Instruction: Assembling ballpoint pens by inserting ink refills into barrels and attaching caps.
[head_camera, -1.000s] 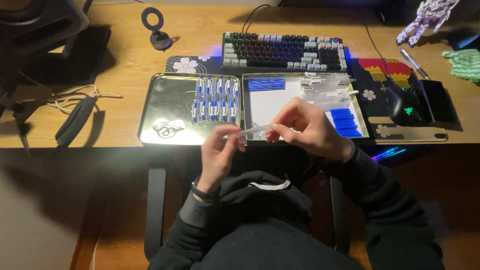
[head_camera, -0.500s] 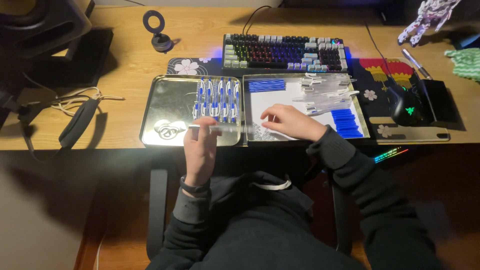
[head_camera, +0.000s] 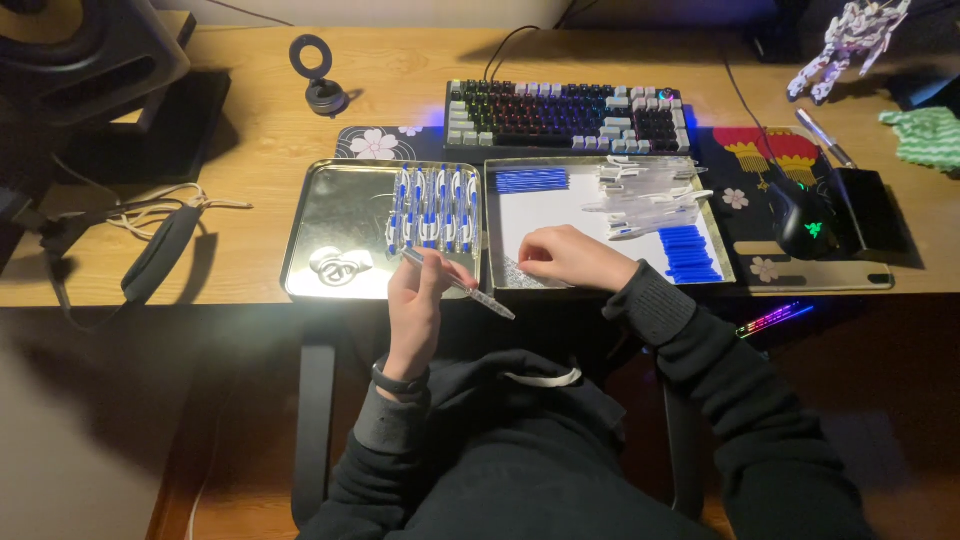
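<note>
My left hand (head_camera: 418, 300) grips a clear pen barrel (head_camera: 462, 286) that slants down to the right, just in front of the left metal tray (head_camera: 330, 215). A row of several blue and white pens (head_camera: 432, 208) lies in that tray. My right hand (head_camera: 568, 257) rests with curled fingers in the near left corner of the right tray (head_camera: 718, 240), over a small pile of tiny shiny parts (head_camera: 520, 274). What its fingers pinch is hidden. Blue pen parts (head_camera: 690, 253) and clear barrels (head_camera: 645, 195) lie further back in the right tray.
A backlit keyboard (head_camera: 570, 115) sits behind the trays. A black mouse (head_camera: 808, 222) is on a patterned mat at the right. A strap with cables (head_camera: 160, 245) lies at the left, a dark box (head_camera: 90, 55) at the far left, a white figure (head_camera: 850, 40) at the back right.
One second ago both hands held the clear barrel together. They have parted: my left hand keeps the barrel near the left tray, my right hand has moved down into the right tray's corner.
</note>
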